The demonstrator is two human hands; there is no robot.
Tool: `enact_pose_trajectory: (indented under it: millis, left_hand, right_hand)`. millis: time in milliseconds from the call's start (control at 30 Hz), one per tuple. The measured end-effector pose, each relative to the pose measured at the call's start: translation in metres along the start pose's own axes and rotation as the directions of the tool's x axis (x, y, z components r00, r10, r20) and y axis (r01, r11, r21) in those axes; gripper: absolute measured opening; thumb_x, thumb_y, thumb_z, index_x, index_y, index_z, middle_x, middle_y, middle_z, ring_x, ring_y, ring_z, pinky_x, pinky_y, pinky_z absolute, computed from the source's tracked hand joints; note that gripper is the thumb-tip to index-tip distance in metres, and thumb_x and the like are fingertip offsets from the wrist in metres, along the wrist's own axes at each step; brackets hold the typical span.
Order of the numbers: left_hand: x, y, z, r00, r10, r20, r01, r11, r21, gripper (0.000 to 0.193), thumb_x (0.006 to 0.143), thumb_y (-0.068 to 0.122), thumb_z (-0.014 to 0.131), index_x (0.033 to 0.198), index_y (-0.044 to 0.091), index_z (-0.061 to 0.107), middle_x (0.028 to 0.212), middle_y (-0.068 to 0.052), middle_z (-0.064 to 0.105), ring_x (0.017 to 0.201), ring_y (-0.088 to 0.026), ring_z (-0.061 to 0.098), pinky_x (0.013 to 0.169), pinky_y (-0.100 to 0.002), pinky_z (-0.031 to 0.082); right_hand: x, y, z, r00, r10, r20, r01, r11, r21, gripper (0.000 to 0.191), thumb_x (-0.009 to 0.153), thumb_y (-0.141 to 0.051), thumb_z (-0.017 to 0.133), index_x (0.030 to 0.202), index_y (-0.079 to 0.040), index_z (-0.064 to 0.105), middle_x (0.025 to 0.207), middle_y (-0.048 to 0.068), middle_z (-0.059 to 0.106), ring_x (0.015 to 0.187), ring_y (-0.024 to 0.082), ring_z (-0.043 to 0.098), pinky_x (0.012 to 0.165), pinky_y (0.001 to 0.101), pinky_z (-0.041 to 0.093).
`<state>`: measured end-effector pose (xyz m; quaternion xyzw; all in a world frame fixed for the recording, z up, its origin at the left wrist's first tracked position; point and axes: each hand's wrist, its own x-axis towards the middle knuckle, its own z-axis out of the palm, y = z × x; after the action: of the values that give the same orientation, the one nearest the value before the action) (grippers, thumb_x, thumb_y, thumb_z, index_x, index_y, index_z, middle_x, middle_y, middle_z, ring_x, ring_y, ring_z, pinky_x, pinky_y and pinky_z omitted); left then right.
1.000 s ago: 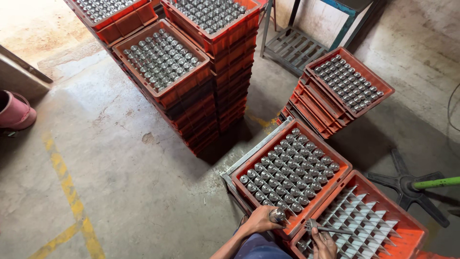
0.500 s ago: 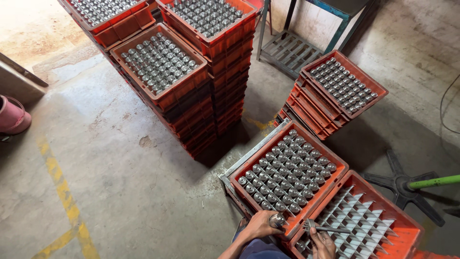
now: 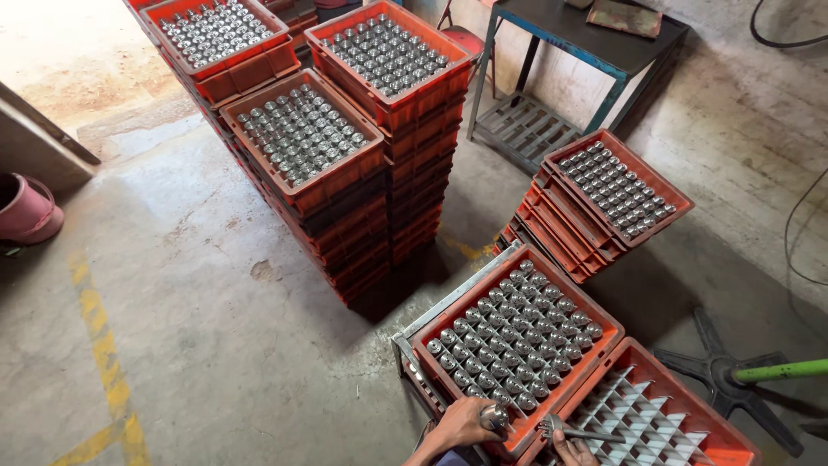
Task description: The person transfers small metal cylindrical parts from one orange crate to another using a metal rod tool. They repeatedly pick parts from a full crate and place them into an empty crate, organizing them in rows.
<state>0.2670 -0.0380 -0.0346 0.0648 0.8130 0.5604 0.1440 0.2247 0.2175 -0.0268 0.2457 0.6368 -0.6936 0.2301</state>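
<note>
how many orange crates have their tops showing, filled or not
6. Three orange plastic crates of shiny metal cups top the tall stacks at back, one tops the short stack right, one sits near the hands, and one divider-filled crate bottom right. Crates beneath are hidden.

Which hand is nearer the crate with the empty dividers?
Right. The right hand rests at the divider crate's near corner; the left hand sits at the full crate beside it.

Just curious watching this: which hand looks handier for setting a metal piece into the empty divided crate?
Probably the right hand: it is beside the empty divided crate holding a tool. The left hand holds a metal piece by the full crate.
</note>
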Motion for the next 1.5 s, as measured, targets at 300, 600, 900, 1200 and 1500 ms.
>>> enact_pose_trajectory:
  millis: [300, 600, 900, 1200, 1500]
  left_hand:
    - [-0.002, 0.004, 0.002, 1.000, -0.015, -0.005, 0.015, 1.000, 0.023, 0.041, 0.073, 0.035, 0.087, 0.107, 0.016, 0.077, 0.089, -0.007, 0.077, 0.082, -0.028, 0.074, 0.076, -0.040, 0.056]
    - [-0.007, 0.021, 0.012, 0.994, -0.098, -0.050, 0.099, 0.995, 0.019, 0.043, 0.070, 0.033, 0.088, 0.106, 0.014, 0.076, 0.089, -0.010, 0.076, 0.085, -0.032, 0.072, 0.079, -0.042, 0.055]
    - [0.003, 0.030, 0.028, 0.993, -0.088, -0.074, 0.090, 0.996, 0.026, 0.039, 0.067, 0.028, 0.087, 0.099, 0.011, 0.073, 0.086, -0.010, 0.074, 0.084, -0.033, 0.071, 0.076, -0.043, 0.053]
    - [0.006, 0.023, 0.055, 0.995, -0.089, -0.052, 0.091, 0.994, 0.055, 0.038, 0.069, 0.030, 0.086, 0.099, 0.012, 0.071, 0.085, -0.011, 0.075, 0.085, -0.033, 0.072, 0.076, -0.044, 0.055]
    - [0.025, -0.011, 0.078, 0.989, -0.145, 0.009, 0.143, 0.985, 0.094, 0.046, 0.065, 0.038, 0.092, 0.103, 0.017, 0.077, 0.086, -0.009, 0.077, 0.087, -0.028, 0.076, 0.079, -0.040, 0.056]
  right_hand:
    - [-0.012, 0.004, 0.004, 0.994, -0.052, -0.094, 0.059, 0.996, 0.071, 0.055, 0.091, -0.020, 0.074, 0.136, 0.008, 0.058, 0.121, 0.024, 0.071, 0.117, 0.027, 0.066, 0.106, 0.0405, 0.046]
    - [-0.018, 0.007, -0.008, 0.988, -0.099, -0.122, 0.131, 0.946, 0.297, 0.056, 0.089, -0.011, 0.073, 0.137, 0.011, 0.053, 0.127, 0.025, 0.067, 0.125, 0.031, 0.062, 0.108, 0.0419, 0.047]
    - [-0.018, 0.004, -0.027, 0.986, -0.132, -0.103, 0.158, 0.939, 0.306, 0.060, 0.088, -0.014, 0.074, 0.136, 0.014, 0.051, 0.132, 0.030, 0.064, 0.131, 0.033, 0.058, 0.113, 0.0425, 0.041]
    - [-0.026, 0.014, -0.053, 0.966, -0.240, -0.095, 0.257, 0.929, 0.267, 0.057, 0.084, -0.015, 0.080, 0.131, 0.012, 0.060, 0.121, 0.022, 0.071, 0.115, 0.024, 0.063, 0.101, 0.0354, 0.045]
    - [0.004, -0.063, -0.133, 0.781, -0.545, -0.303, 0.497, 0.838, -0.226, 0.045, 0.084, -0.014, 0.082, 0.117, 0.009, 0.063, 0.111, 0.017, 0.069, 0.099, 0.024, 0.062, 0.085, 0.0350, 0.049]
